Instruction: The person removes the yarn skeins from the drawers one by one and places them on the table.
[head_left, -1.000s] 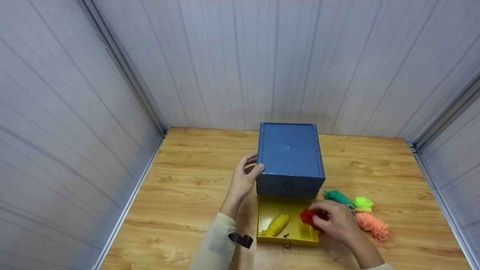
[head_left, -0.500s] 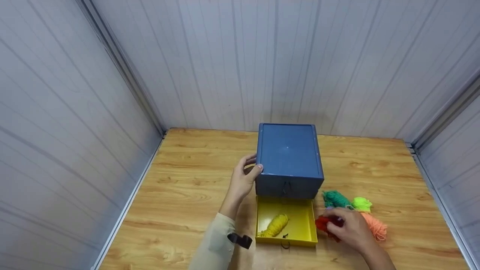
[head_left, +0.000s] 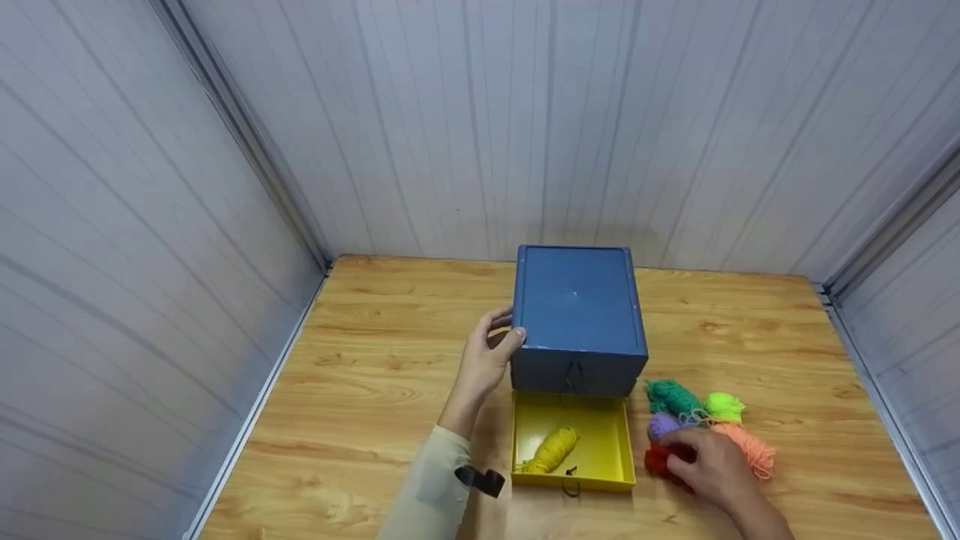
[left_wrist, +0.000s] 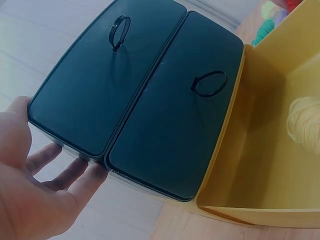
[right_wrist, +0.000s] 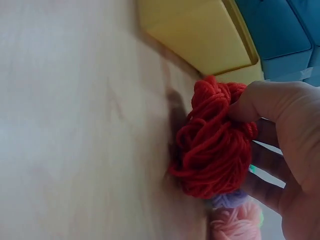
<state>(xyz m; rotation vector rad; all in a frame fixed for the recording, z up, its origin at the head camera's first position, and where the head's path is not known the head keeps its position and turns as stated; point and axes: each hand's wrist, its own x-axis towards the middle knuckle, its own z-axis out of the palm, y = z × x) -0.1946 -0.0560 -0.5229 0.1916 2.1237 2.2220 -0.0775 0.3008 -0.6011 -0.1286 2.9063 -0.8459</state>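
Note:
My right hand (head_left: pixel 716 459) pinches a red skein of yarn (right_wrist: pixel 215 145) between thumb and fingers, low over the table just right of the yellow drawer (head_left: pixel 611 431). Part of the skein is hidden behind the hand in the head view. My left hand (head_left: pixel 486 360) rests at the front left corner of a blue drawer cabinet (head_left: pixel 576 300), thumb at its top edge, fairly straight fingers (left_wrist: pixel 85 180) against its side. The yellow bottom drawer stands pulled out, with a yellow skein of yarn (head_left: pixel 553 450) lying inside.
Beside the right hand lie a green skein (head_left: pixel 675 397), a lime skein (head_left: pixel 724 407), a purple skein (head_left: pixel 662 425) and a peach skein (head_left: pixel 752 450). Black loop handles (left_wrist: pixel 210 84) stick out from the drawer fronts. Panelled walls (head_left: pixel 465 135) enclose the wooden table (head_left: pixel 360 420).
My right hand has carried the red skein from over the yellow drawer rightward to beside the purple skein. The left hand, cabinet and yellow skein have stayed in place.

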